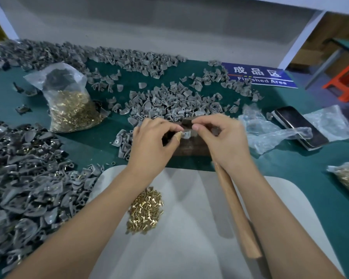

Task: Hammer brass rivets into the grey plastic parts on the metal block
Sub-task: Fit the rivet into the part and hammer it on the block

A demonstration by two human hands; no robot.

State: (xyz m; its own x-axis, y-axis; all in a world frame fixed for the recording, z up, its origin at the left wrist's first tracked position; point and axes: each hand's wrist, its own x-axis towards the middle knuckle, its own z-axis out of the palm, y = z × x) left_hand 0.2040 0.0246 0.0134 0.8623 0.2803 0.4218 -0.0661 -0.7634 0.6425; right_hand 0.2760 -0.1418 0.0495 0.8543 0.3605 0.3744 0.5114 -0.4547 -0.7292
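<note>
Both hands are meeting over the metal block (189, 147), a dark, rust-brown slab sitting on the green table (290, 168) just beyond the pale board (189, 238), and the step in hand looks like seating a part before the strike. The left hand (151, 141) is pinching a small grey plastic part (186, 134) between thumb and forefinger, its thumb wrapped in tan tape, and the right hand (220, 137) is curling its fingertips in at the same part from the other side; whether a rivet is already sitting in the part's hole is too small to tell. The hammer's wooden handle (238, 210) is running under the right wrist, smooth and pale, and how firmly the palm is gripping it cannot be told, since the head is hidden. Next, I judge, the part needs to lie flat and steady on the block with a rivet upright in its hole, and the fingers clear before the hammer swings. Loose brass rivets (145, 212) are lying heaped on the board, shiny, short-stemmed and flat-headed. Matte, curved, shell-like grey parts (169, 101) are lying scattered beyond the block, a darker heap (28, 178) is piling at the left, and a crinkled clear bag of rivets (69, 101) is standing behind
</note>
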